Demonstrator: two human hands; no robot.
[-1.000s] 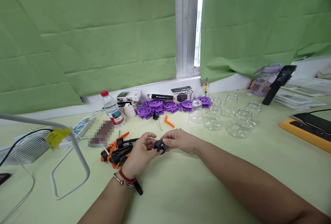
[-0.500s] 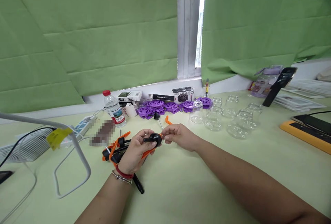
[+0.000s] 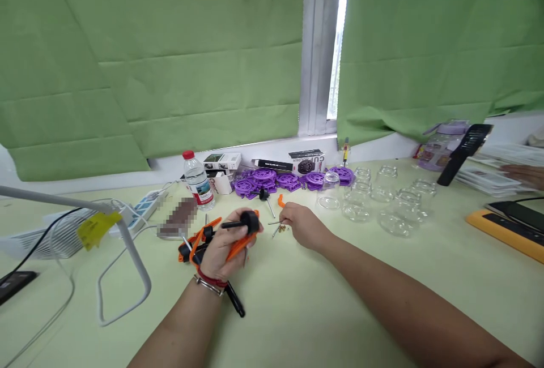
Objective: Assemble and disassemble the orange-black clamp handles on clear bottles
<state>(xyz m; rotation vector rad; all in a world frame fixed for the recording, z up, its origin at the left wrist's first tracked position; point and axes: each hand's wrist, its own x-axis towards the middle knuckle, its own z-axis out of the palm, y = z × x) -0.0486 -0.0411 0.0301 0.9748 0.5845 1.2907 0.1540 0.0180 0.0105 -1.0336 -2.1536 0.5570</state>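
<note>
My left hand (image 3: 225,246) is closed round a black round part (image 3: 249,222) with a short black stem pointing left and an orange arm beneath it. To the right, apart from it, my right hand (image 3: 304,223) pinches a thin metal rod (image 3: 273,223) between its fingertips. Just below those fingertips lie small brass-coloured pieces (image 3: 283,228). A black knob on a metal shaft (image 3: 264,195) rests behind, with a small orange piece (image 3: 281,201) beside it. More orange and black parts (image 3: 198,243) are heaped left of my left hand, which partly covers them.
Purple lattice discs (image 3: 263,176) and boxes (image 3: 306,161) line the wall. Clear jars (image 3: 356,204) stand at right, near a black brush (image 3: 463,150). A water bottle (image 3: 198,184), power strip (image 3: 147,209) and grey metal stand (image 3: 135,263) are left. Another person's hand (image 3: 525,174) shows at far right.
My right hand has moved away from the black part to the right and now pinches a thin rod over the table. My left hand still holds the black and orange part, now turned.
</note>
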